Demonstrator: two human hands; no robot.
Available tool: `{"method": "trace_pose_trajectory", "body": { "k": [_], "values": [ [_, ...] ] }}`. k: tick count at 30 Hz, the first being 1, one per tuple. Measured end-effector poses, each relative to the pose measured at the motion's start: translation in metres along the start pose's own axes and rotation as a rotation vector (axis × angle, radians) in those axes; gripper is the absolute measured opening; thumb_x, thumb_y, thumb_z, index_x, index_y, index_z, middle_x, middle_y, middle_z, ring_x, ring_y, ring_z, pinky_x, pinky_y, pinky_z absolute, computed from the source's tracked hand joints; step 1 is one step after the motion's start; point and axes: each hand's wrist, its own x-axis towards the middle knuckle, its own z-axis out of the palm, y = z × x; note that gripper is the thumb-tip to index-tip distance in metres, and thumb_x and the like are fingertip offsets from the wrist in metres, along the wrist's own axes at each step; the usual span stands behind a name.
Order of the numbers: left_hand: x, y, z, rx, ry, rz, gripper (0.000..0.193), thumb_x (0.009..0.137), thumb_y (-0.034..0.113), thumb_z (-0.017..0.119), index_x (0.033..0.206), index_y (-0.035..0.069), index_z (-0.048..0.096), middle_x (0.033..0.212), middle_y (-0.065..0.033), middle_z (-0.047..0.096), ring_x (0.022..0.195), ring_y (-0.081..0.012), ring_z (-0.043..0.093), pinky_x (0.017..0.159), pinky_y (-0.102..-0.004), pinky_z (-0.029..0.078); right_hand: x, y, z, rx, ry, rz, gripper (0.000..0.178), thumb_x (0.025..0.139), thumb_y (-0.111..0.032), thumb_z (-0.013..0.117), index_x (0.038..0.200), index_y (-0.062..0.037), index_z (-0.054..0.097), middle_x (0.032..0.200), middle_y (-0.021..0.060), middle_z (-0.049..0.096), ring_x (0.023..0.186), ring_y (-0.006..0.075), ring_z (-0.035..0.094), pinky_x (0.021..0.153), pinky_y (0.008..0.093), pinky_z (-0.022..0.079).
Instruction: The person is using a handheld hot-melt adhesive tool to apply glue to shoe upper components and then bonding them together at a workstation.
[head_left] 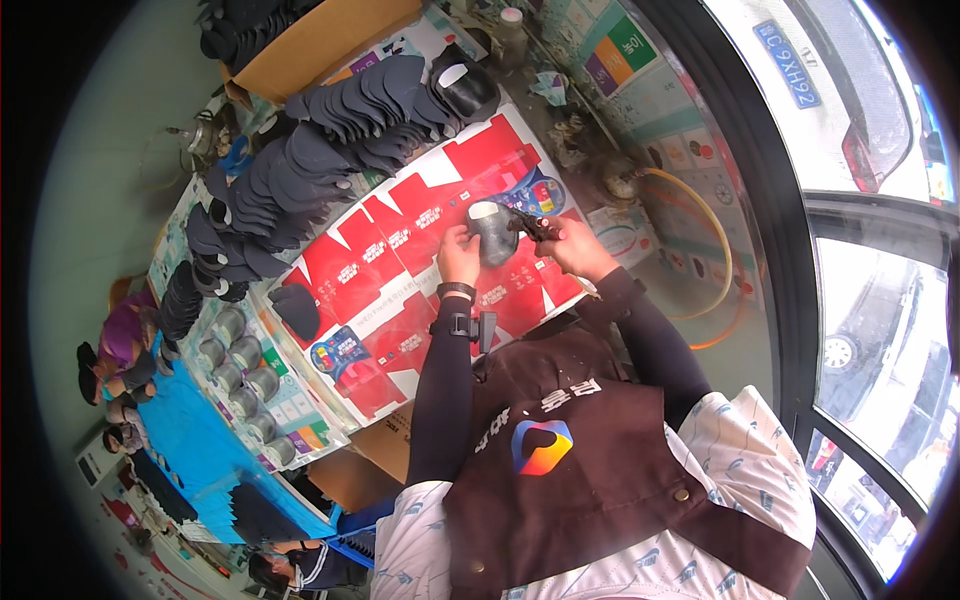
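Note:
My left hand [459, 256] grips the left edge of a dark grey, rounded, cup-like form [494, 238] with a white patch at its top. Its fingers press on the side of the form. To the right, my right hand [578, 250] is closed round a grimy dark hand tool that looks like a spray gun [535, 226]. The front of this tool points left, close to the form's right side. Both hands are above a red and white printed sheet [400, 215] on the table. A single dark curved pad [296, 311] rests at the sheet's left edge.
Overlapping rows of dark curved pads [305, 160] line the far left of the table, beside another white-patched form [466, 88]. Several grey cups [229, 376] stand at the left. A cardboard box [320, 45] is behind. A yellow hose [722, 235] curves by the window at right.

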Motion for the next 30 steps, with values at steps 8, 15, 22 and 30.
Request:
{"method": "trace_pose_trajectory", "body": {
  "k": [8, 15, 22, 30],
  "values": [
    [0.005, 0.004, -0.003, -0.181, -0.061, -0.146, 0.035, 0.087, 0.015, 0.078, 0.117, 0.003, 0.063, 0.097, -0.0113, 0.073, 0.079, -0.0196, 0.071, 0.071, -0.0340, 0.056, 0.024, 0.006, 0.017, -0.095, 0.157, -0.135, 0.035, 0.083, -0.020, 0.061, 0.110, 0.0014, 0.067, 0.095, 0.0266, 0.069, 0.094, 0.0431, 0.067, 0.083, 0.0464, 0.051],
    [0.009, -0.029, -0.033, -0.304, -0.030, -0.289, 0.032, 0.097, 0.010, 0.065, 0.126, 0.002, 0.058, 0.109, -0.0123, 0.071, 0.085, -0.0170, 0.070, 0.070, -0.0290, 0.057, 0.040, 0.000, 0.027, -0.092, 0.134, -0.185, 0.037, 0.082, -0.022, 0.055, 0.108, 0.0007, 0.069, 0.098, 0.0296, 0.068, 0.100, 0.0467, 0.064, 0.088, 0.0502, 0.050],
    [0.007, -0.040, -0.063, -0.344, 0.032, -0.330, 0.030, 0.099, 0.009, 0.060, 0.128, 0.003, 0.056, 0.112, -0.0124, 0.069, 0.088, -0.0186, 0.070, 0.070, -0.0278, 0.056, 0.041, -0.007, 0.027, -0.036, 0.230, -0.134, 0.042, 0.081, -0.021, 0.055, 0.114, -0.0005, 0.069, 0.101, 0.0295, 0.069, 0.102, 0.0457, 0.065, 0.091, 0.0465, 0.051],
    [0.004, -0.038, -0.066, -0.435, 0.086, -0.351, 0.028, 0.096, 0.009, 0.064, 0.123, 0.003, 0.060, 0.105, -0.0121, 0.071, 0.085, -0.0182, 0.070, 0.070, -0.0305, 0.057, 0.050, -0.001, 0.029, -0.010, 0.065, -0.191, 0.037, 0.080, -0.019, 0.061, 0.111, -0.0006, 0.069, 0.092, 0.0234, 0.069, 0.088, 0.0360, 0.066, 0.081, 0.0414, 0.051]
  ]
}}
